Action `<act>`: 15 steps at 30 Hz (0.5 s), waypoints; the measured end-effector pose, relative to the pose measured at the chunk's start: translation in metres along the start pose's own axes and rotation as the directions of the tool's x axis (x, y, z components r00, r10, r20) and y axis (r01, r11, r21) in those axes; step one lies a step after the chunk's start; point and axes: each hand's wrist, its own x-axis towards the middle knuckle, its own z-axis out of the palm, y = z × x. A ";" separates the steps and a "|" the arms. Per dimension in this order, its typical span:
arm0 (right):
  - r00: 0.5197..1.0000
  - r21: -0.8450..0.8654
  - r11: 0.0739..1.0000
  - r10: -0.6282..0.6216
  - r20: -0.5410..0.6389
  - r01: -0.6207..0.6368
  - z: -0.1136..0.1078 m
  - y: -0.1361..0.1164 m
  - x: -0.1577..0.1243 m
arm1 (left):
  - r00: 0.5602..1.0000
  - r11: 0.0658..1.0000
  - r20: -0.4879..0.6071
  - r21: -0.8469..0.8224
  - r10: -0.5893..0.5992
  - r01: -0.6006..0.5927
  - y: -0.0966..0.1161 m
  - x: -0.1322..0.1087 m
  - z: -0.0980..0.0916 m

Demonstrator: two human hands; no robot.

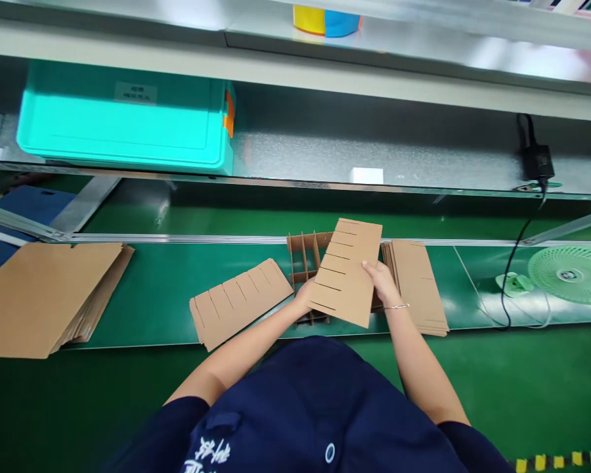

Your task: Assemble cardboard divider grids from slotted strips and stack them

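Between my two hands is a slotted cardboard divider sheet (350,269), tilted, with a row of slits along its left side. My left hand (306,295) grips its lower left edge, the fingers mostly hidden behind it. At the right edge my right hand (381,281) holds it, thumb on the face and fingers out of sight behind. Under the sheet stands an assembled cardboard grid (303,257), partly covered by it. To the left lies a stack of slotted cardboard strips (241,301). Another stack of cardboard pieces (418,289) lies just right of my right hand.
Large folded cardboard sheets (44,295) are piled at the bench's left end. A green fan (569,274) and a black cable (509,276) occupy the right. Above the bench, a metal shelf (295,144) carries a turquoise box (128,121) and a small white block (367,175).
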 end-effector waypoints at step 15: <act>0.937 -0.189 0.978 -0.021 0.350 0.092 0.055 0.011 0.026 | 0.956 -0.226 0.283 -0.939 -0.079 0.259 -0.064 -0.020 -0.001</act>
